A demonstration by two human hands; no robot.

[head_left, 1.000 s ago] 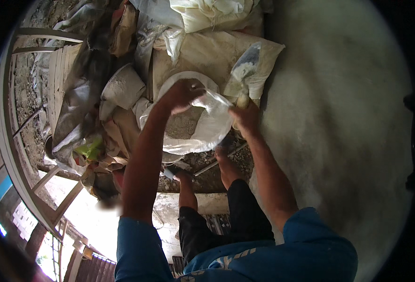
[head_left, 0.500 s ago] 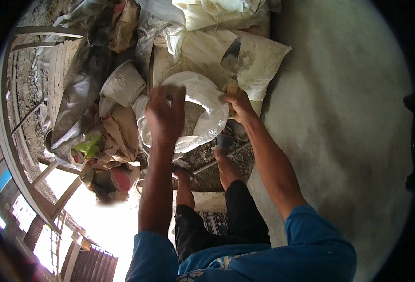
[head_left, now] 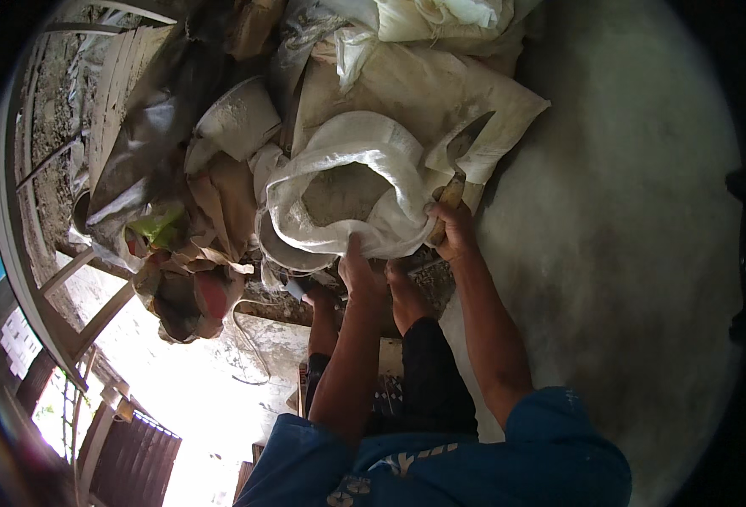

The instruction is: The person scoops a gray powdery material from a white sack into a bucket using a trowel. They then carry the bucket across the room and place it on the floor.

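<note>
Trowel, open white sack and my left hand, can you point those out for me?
Trowel [head_left: 451, 193]: head view, on the upper part of its handle.
Open white sack [head_left: 360, 132]: head view, on the far fold of its rim.
Left hand [head_left: 361, 272]: head view, on the middle of the hand.

White woven sack [head_left: 368, 128] and grey powder [head_left: 343, 194] among beige, brown and blue.
The trowel [head_left: 450, 192] pairs a yellowish-tan handle with a dark grey blade; the T-shirt [head_left: 483, 465] is deep blue with a pale print, the shorts [head_left: 436, 380] black. A beige sack [head_left: 398, 80], pale-grey bucket [head_left: 242, 118], brown paper [head_left: 236, 194] and lime-green plastic scrap [head_left: 161, 224] sit beside a mottled grey-green surface [head_left: 626, 211].
</note>
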